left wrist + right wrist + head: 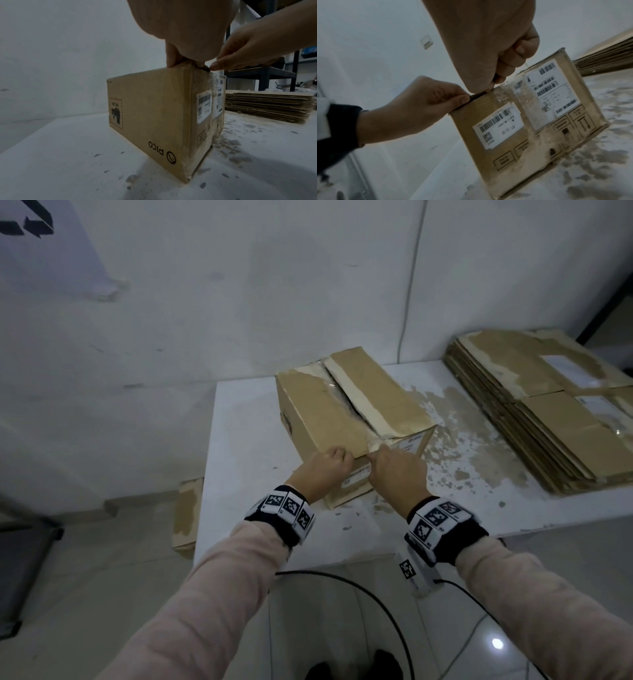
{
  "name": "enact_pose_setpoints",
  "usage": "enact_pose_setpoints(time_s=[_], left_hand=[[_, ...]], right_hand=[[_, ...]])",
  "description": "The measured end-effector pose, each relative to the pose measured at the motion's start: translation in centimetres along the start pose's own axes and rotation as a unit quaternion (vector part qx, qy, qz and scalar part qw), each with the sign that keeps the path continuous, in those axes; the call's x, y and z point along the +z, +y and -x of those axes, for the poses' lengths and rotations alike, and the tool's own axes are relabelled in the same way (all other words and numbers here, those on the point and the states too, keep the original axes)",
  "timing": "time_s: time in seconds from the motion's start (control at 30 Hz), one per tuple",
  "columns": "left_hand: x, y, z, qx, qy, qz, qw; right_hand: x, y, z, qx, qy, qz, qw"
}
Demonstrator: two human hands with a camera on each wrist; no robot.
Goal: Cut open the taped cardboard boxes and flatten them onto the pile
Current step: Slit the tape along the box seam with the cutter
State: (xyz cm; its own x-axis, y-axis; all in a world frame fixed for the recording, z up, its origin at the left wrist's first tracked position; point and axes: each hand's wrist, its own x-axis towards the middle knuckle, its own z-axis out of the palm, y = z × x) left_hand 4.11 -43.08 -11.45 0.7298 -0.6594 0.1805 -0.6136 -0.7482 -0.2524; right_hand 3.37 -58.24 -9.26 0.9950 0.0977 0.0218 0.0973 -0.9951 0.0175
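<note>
Box: a brown corrugated cardboard box (346, 412) stands on the white tabletop (246, 446), toward its left edge and back from the near edge, set at an angle to both.
Top seam: the two top flaps are parted along the middle, a dark gap between them; torn paper and clear tape run beside the seam.
Near end face: white barcode labels (500, 125) under glossy, wrinkled clear tape; printed handling symbols below.
Left hand: the left hand (323, 470) has its fingers (453, 100) curled over the near edge of the left top flap, thumb below, gripping it.
Right hand: the right hand (399, 470) has its fingers (221, 66) curled at the near end of the seam, pinching the edge of the right flap beside the tape.
Pile: flattened cardboard sheets (548, 412) stacked at the tabletop's far right, well apart from the box, edges layered and ragged.
Open room: bare tabletop lies left of the box, in front of it, and between it and the pile.
Tabletop surface: white, patched with stuck brown paper scraps to the right of the box.
Floor: another cardboard piece (186, 515) leans by the tabletop's left edge.
</note>
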Motion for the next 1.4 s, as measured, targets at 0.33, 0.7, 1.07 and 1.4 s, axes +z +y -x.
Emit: enact_pose_setpoints(time_s=[0.33, 0.7, 1.07, 1.4], left_hand=[[2.5, -1.2, 0.6, 0.02, 0.128, 0.005, 0.992], [2.1, -2.4, 0.3, -0.088, 0.171, 0.133, 0.972], [-1.9, -2.2, -12.2, -0.054, -0.132, 0.194, 0.971], [-1.2, -2.0, -11.8, -0.027, -0.085, 0.232, 0.969]], right_hand=[[1.2, 1.9, 0.2, -0.005, 0.026, -0.04, 0.999], [-0.4, 6.8, -1.3, 0.02, -0.056, -0.328, 0.943], [0.9, 7.4, -1.3, 0.184, -0.11, -0.506, 0.835], [0.7, 6.5, -1.7, 0.222, -0.147, -0.557, 0.787]])
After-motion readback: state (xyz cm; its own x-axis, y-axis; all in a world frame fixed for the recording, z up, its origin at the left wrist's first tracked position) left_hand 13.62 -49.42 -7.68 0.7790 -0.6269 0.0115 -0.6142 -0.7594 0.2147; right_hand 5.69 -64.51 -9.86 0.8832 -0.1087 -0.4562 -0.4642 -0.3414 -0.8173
